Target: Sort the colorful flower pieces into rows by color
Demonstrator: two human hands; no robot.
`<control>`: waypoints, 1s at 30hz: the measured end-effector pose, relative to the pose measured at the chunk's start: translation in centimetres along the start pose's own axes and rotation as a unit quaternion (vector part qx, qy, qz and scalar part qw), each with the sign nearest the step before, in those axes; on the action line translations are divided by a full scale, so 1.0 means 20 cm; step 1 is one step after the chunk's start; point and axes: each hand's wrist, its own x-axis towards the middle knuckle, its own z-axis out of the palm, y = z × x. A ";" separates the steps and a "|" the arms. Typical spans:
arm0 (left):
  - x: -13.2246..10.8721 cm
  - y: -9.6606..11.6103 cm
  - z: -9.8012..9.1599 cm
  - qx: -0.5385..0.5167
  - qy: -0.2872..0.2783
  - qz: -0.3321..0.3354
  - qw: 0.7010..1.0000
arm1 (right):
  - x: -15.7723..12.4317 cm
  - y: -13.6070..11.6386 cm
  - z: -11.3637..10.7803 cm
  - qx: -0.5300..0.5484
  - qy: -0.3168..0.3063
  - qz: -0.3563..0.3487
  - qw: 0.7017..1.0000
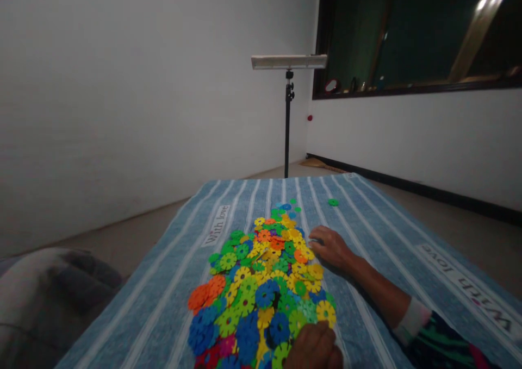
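A long pile of flat, notched plastic discs, snowflake-shaped building pieces (247, 295), spreads over the striped cloth in yellow, green, blue, orange and red. At the pile's near right edge is my left hand (314, 347), fingers curled in and knuckles up; whatever lies inside it is hidden. My right hand (331, 247) reaches in from the right, low over the cloth beside the pile's far right edge. Its fingers are slightly bent with a gap at the thumb, and I see no piece in them. One green disc (333, 202) lies apart, beyond my right hand.
A blue-and-white striped cloth (163, 298) with "With love" lettering covers the table. Small loose discs (286, 207) lie at the pile's far end. Behind the table stands a lamp on a black pole (287, 130). Grey fabric (57, 304) bulges at lower left.
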 end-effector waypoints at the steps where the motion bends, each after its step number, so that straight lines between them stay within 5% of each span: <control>1: -0.01 0.00 0.02 0.004 0.009 -0.008 1.000 | -0.01 -0.03 0.00 0.007 -0.005 -0.013 1.000; 11: 0.05 0.03 -0.04 0.019 -0.004 0.027 0.999 | 0.04 -0.22 0.08 -0.013 -0.048 -0.055 0.997; 30: 0.09 0.05 -0.09 0.031 -0.031 0.064 0.997 | 0.07 -0.25 0.11 -0.032 -0.082 -0.039 0.995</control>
